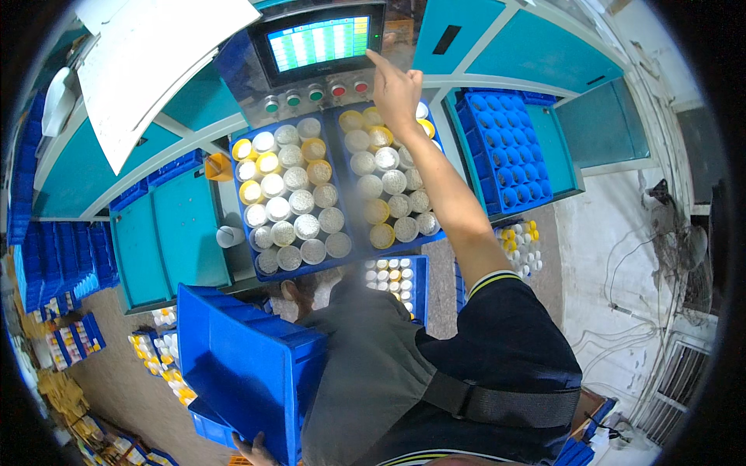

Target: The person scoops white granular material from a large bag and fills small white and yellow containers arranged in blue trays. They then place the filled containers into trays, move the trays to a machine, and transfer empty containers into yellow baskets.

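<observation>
My right hand point(395, 89) reaches forward over the trays, index finger stretched to the right edge of a lit touchscreen point(318, 43). Its other fingers are curled, and it holds nothing. At the lower left, my left hand point(253, 450) grips the edge of a large blue plastic bin point(233, 349), tilted against my left side. Only some of that hand's fingers show. Below the screen runs a row of green and red push buttons point(315, 94). Two blue trays point(291, 272) side by side hold rows of round white and yellow cups point(301, 202) with pale contents; my right forearm covers some.
A blue rack with round holes point(509, 147) stands on the right. Teal panels point(167, 241) flank the trays, with a white cup point(229, 236) on the left one. More crates of white and yellow containers point(159, 353) sit on the floor. Loose cables point(622, 303) hang along the right wall.
</observation>
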A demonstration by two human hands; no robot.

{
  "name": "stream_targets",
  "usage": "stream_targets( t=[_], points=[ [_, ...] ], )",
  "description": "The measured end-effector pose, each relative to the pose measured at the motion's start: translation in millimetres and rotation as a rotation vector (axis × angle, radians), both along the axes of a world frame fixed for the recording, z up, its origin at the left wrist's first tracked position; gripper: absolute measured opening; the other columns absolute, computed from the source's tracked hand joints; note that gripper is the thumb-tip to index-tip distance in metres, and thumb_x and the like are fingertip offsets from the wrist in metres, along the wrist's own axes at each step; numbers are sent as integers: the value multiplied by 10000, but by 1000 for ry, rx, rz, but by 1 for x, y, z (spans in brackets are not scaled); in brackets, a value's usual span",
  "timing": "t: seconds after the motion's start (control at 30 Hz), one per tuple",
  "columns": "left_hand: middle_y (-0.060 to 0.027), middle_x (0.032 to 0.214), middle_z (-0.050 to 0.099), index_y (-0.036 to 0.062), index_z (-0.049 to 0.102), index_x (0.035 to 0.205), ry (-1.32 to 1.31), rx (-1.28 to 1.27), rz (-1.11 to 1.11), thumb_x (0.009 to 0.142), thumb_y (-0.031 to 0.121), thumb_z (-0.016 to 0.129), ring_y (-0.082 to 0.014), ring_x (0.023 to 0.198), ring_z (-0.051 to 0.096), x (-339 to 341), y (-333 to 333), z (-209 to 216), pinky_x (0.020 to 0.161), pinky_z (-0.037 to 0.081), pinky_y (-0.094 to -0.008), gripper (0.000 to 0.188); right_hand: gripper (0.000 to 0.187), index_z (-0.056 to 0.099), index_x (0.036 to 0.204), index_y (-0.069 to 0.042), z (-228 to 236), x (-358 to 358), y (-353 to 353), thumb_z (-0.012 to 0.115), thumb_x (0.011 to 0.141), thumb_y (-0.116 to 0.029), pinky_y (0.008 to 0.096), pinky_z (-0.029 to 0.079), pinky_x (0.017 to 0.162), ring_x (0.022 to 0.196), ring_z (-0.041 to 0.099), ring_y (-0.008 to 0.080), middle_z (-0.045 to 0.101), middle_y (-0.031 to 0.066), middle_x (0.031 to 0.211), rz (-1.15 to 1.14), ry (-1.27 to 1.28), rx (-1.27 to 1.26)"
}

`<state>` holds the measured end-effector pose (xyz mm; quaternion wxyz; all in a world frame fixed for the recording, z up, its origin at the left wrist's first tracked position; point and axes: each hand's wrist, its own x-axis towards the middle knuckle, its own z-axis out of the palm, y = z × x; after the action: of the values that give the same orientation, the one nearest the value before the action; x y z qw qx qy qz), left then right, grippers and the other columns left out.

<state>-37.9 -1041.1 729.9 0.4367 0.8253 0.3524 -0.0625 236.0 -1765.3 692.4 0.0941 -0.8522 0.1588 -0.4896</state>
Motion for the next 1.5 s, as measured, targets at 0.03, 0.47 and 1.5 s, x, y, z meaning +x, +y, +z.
stream_targets(
  t=[0.03, 0.47, 1.5],
  points=[
    [-222, 1292, 550, -27, 347, 1450, -2, 22, -14, 649, -36, 631, -340, 1074, 565, 0, 0, 0, 978, 434, -405, 850, 323, 688, 1153, -158, 1, 0, 0, 584, 870, -43, 353, 311, 687, 554, 473, 219, 649, 52, 665, 5, 8, 7],
    [-206, 1324, 511, 0, 338, 1465, 25, 47, -45, 690, -13, 628, -326, 1107, 530, -11, -16, 12, 955, 451, -412, 828, 325, 699, 1127, -176, 3, 7, -1, 603, 841, -55, 364, 318, 683, 542, 477, 253, 650, 79, 634, -42, 62, -39],
    [-235, 1351, 513, -15, 305, 1483, 38, 44, 64, 687, -25, 595, -349, 1116, 547, -21, -34, 19, 987, 433, -400, 847, 538, 469, 1351, -21, 124, 68, -64, 607, 898, -277, 510, 245, 1146, 1344, 387, 353, 484, 174, 1389, 35, -19, -221]
  ],
)
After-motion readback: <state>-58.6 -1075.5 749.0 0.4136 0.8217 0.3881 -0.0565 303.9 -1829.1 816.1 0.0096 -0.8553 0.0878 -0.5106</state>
